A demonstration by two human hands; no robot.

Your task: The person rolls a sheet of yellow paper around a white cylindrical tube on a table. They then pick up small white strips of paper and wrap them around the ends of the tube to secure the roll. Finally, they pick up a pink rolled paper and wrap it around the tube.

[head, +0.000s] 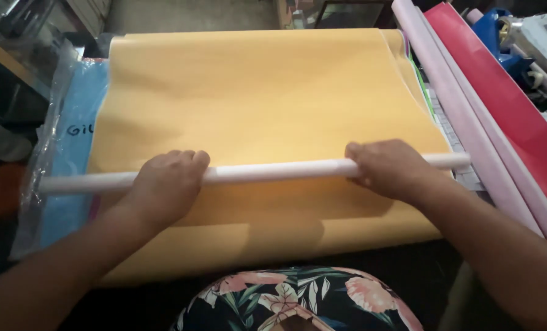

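Both hands sit on a thin white tube (255, 171) that lies crosswise, left to right, over a wide yellow-orange sheet (261, 98). The left hand (166, 184) is curled over the tube left of centre, fingers wrapped across the top, closed on it. The right hand (387, 167) is clamped on it right of centre, knuckles up. The hands are well apart, likely so the long tube stays level and parallel to the sheet's near edge; a grip in one spot would let it swing.

The tube overhangs the sheet on both sides: its left end reaches over a blue sheet in a clear plastic bag (71, 153), its right end points toward the rolls at the right. The near part of the yellow-orange sheet drapes off the work surface toward the person's lap, where a floral-print garment (298, 300) shows. I cannot tell if the sheet is already attached to the tube or just lies under it.

At the right, a pale pink roll (469, 116) and a red roll (506, 98) lie side by side, running near to far, parked off the working area. A blue and white machine (518, 30) is at the far right, blurred. More coloured sheet edges peek out under the yellow-orange sheet's right side.
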